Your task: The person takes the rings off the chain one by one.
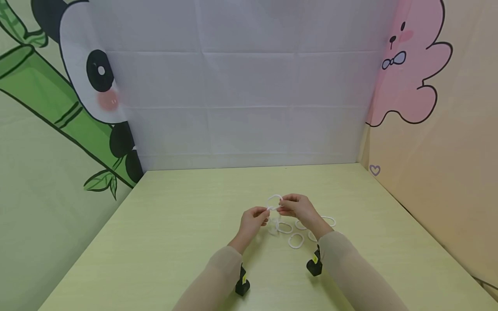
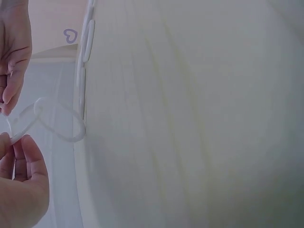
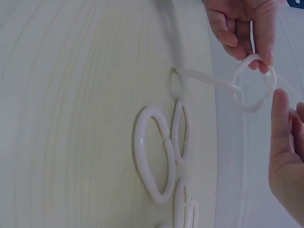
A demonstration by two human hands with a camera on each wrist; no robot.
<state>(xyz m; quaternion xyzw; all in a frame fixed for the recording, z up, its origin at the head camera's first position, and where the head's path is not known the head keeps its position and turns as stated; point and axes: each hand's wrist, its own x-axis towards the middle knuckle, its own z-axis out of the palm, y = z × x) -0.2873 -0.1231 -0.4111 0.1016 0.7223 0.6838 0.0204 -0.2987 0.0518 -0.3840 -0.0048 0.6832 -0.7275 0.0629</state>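
Observation:
My left hand pinches a white split plastic ring between thumb and fingers, above the table. Another white link hangs from that ring toward the tabletop. Beside it, my right hand pinches a further white ring, which meets the left hand's ring. Whether these two are hooked together I cannot tell. In the left wrist view the fingertips of the left hand and right hand come close, with the linked rings between them.
Several loose white rings lie on the pale wooden table beneath and beside the hands, one of them a split ring. A white cloth backdrop rises behind, with printed cartoon walls on both sides.

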